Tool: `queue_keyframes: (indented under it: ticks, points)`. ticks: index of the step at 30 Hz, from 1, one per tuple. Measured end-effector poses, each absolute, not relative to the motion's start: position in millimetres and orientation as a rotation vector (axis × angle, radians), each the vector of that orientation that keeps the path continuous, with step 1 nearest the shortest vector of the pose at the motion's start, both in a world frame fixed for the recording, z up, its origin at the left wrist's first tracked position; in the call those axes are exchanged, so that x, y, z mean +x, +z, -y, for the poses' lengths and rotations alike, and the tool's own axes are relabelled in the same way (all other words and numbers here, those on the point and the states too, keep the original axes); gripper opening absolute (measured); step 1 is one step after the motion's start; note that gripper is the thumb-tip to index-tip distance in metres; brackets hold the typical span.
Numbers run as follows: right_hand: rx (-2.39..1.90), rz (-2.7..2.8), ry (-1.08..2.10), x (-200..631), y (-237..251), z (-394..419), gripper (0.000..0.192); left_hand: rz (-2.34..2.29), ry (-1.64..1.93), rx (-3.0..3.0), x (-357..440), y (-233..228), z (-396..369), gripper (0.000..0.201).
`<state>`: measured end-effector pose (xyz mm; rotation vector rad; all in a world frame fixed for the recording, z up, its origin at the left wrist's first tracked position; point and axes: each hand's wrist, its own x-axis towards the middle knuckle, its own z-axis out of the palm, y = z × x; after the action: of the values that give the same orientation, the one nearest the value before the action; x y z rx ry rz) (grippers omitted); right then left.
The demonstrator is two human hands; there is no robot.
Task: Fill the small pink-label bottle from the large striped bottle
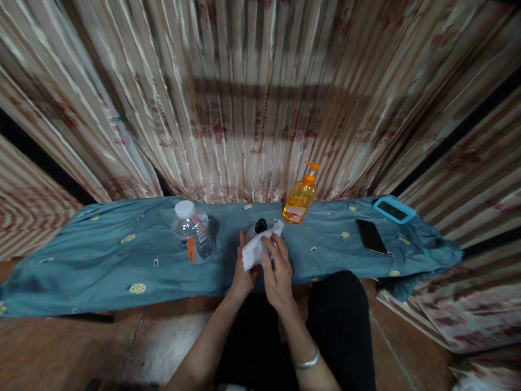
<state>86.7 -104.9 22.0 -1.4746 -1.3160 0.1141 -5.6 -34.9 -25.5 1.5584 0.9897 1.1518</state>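
My left hand (pixel 243 274) holds a small bottle with a black cap (pixel 260 225) above the near edge of a teal cloth (pixel 122 255). My right hand (pixel 278 269), with a silver bangle on its wrist, presses a white tissue (pixel 255 247) against the bottle's side. The tissue wraps most of the bottle, so its body is largely hidden. A clear plastic water bottle with a white cap (pixel 192 231) stands to the left of my hands. An orange pump bottle of liquid (pixel 300 198) stands just behind and to the right.
A black phone (pixel 370 235) lies flat on the cloth at the right. A second device in a light blue case (pixel 394 209) lies at the far right corner. Striped curtains (pixel 252 98) hang behind. My dark-clothed legs are below, on a brown floor.
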Motion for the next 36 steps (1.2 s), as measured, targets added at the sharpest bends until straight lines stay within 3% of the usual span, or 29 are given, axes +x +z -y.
queue_keyframes:
  ticks: [5,10,17,23,27,36]
  points:
    - [-1.5,1.244,0.115,113,42,70,0.061,-1.047,1.195,1.73,-12,-27,36,0.081]
    - [-1.502,1.241,0.191,116,48,41,0.045,-1.085,1.129,1.745,-9,-20,37,0.102]
    - [-1.531,1.132,0.409,99,10,57,0.048,-1.127,1.076,1.644,-11,-13,38,0.098]
    - [-1.573,1.021,0.658,103,-27,84,0.042,-1.028,1.041,1.549,-17,-11,32,0.113]
    - [-1.542,0.969,0.769,120,-18,76,0.034,-0.941,0.993,1.475,-20,-9,28,0.121]
    - [-1.322,0.97,0.802,150,16,16,0.038,-0.903,0.956,1.417,-24,-19,13,0.129]
